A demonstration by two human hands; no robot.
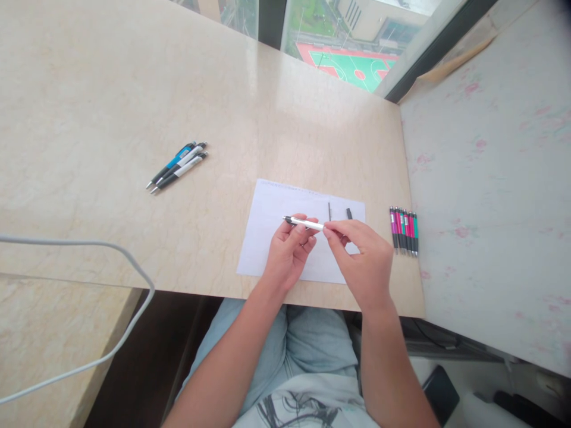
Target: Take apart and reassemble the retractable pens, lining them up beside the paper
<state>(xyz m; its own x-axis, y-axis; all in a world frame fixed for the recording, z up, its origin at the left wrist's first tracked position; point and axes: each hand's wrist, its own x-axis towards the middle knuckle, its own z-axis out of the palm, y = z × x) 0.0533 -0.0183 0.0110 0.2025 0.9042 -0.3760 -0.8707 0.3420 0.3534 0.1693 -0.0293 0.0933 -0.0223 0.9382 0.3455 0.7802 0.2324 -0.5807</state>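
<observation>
Above the sheet of paper (272, 205), my left hand (288, 252) grips a white pen barrel (310, 224) with a black clip end pointing left. The fingers of my right hand (363, 252) are pinched at the barrel's right end; whether they also hold some small part is hidden. A thin dark rod like a pen refill (329, 211) lies on the paper just beyond my right fingers. Beside it is a short black piece (349, 213) resembling a pen's grip section, partly covered by my right hand.
Several pens (178, 166), blue, white and black, lie in a bunch at the left. A row of pink, purple and green pens (404, 232) sits by the right wall (482, 196). A grey cable (129, 258) loops over the marble-patterned tabletop (111, 107) at lower left.
</observation>
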